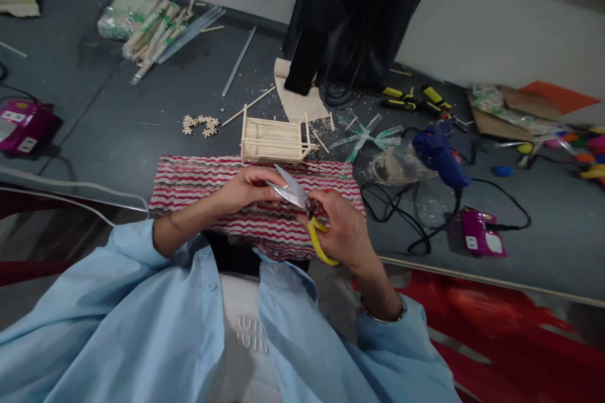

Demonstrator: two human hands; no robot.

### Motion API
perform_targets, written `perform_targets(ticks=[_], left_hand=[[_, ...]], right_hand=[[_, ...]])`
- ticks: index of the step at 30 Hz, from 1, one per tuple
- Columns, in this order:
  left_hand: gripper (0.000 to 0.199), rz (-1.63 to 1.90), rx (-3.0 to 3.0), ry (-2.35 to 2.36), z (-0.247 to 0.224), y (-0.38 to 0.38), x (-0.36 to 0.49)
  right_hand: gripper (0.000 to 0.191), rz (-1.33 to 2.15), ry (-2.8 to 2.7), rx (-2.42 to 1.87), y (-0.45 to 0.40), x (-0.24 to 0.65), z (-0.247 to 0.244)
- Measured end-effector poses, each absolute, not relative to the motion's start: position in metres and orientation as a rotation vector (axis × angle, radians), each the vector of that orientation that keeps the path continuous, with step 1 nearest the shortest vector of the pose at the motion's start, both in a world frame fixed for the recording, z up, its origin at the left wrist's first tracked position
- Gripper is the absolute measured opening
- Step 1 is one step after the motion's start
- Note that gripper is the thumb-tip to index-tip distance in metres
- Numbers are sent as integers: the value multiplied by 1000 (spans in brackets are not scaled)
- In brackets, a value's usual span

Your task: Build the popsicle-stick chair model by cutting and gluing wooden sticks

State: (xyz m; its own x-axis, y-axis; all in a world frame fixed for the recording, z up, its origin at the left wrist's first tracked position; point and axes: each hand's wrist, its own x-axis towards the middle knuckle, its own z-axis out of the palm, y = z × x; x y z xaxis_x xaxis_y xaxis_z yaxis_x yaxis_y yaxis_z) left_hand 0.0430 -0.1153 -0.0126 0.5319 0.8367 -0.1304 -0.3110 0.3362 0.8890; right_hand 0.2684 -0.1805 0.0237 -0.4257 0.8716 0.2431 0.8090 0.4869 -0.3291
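My right hand [344, 227] is closed round a pair of scissors [293, 191] with yellow handles. Their silver blades are spread apart and point left, towards my left hand [250, 190]. With thumb and fingers, my left hand pinches a small pale piece [286, 187], seemingly wood, which lies between the blades; most of it is hidden. Beneath both hands lies a red and white wavy-striped cloth [189, 182]. Just beyond it stands a small model built of thin wooden sticks [271, 138], with upright posts at its ends.
Small flower-shaped wooden pieces [201, 124] lie left of the model. A blue glue gun [439, 154] rests at the right, its black cable looping near a purple box [482, 233]. A phone [306, 62] leans on a black bag [359, 6]. Bundled sticks [155, 38] lie back left.
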Motion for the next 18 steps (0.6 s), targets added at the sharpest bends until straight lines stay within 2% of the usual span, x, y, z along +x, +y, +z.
perform_targets(ticks=[18], left_hand=[[31, 791, 962, 608, -25, -115, 38]], right_hand=[[32, 215, -2416, -1357, -177, 270, 28]])
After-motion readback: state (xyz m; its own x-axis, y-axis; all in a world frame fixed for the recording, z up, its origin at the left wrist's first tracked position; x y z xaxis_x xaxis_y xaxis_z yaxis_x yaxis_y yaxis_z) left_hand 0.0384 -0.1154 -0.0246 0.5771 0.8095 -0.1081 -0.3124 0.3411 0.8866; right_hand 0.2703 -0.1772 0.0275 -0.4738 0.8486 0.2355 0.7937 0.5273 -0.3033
